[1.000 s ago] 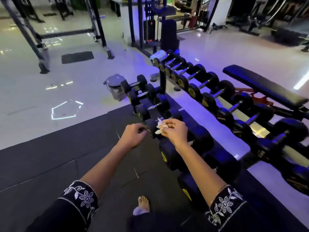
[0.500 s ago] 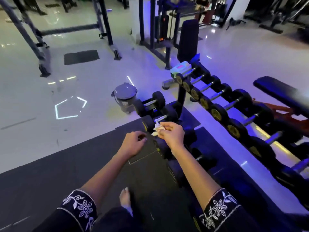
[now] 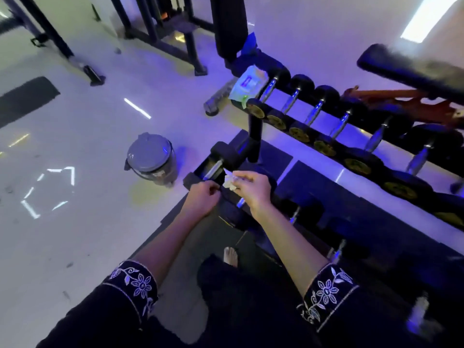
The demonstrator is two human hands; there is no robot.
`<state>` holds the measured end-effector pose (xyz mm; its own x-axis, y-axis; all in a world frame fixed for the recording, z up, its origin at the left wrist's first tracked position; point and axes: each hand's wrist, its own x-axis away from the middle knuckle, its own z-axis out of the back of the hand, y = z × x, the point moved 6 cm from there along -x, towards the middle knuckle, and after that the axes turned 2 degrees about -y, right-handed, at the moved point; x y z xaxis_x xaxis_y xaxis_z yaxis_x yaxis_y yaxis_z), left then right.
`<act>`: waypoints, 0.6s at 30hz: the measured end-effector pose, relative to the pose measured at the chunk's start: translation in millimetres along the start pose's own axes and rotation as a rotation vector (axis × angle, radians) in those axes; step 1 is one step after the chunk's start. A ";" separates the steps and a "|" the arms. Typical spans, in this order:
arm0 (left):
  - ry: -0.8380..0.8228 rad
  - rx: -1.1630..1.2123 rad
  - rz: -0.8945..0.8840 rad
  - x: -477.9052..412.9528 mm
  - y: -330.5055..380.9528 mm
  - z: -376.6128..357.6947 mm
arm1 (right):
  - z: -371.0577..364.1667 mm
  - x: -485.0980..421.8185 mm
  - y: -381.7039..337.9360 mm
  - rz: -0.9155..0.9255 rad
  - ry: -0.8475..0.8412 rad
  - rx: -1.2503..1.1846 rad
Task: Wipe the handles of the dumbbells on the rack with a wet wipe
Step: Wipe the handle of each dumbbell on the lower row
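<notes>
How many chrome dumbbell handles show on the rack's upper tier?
6: upper-tier handles running rightward from the wet-wipe pack: first, second, third, fourth, fifth, sixth. More may be hidden past the right edge.

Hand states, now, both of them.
Left hand: fingers curled; whether it holds anything cannot be told.
Right hand: closed, pinching the wet wipe.
</notes>
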<state>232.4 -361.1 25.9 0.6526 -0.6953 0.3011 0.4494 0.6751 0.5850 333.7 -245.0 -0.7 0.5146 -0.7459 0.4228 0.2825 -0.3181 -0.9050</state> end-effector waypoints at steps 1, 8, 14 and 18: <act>-0.023 -0.017 -0.012 -20.4 -7.0 2.4 | -11.6 -18.7 2.9 -0.024 0.006 -0.008; -0.150 -0.093 -0.013 -116.4 -59.7 17.8 | -81.3 -111.2 11.1 -0.110 0.038 0.012; -0.303 -0.186 -0.074 -178.4 -96.7 26.5 | -102.5 -142.9 11.5 -0.152 0.177 0.048; -0.486 -0.265 -0.223 -207.7 -113.4 9.9 | -119.0 -165.8 16.2 -0.141 0.308 0.076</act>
<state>39.8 -295.7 -95.5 0.1984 -0.8183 0.5394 0.7215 0.4945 0.4848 156.5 -196.1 -91.0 0.2005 -0.8429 0.4992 0.3990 -0.3951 -0.8275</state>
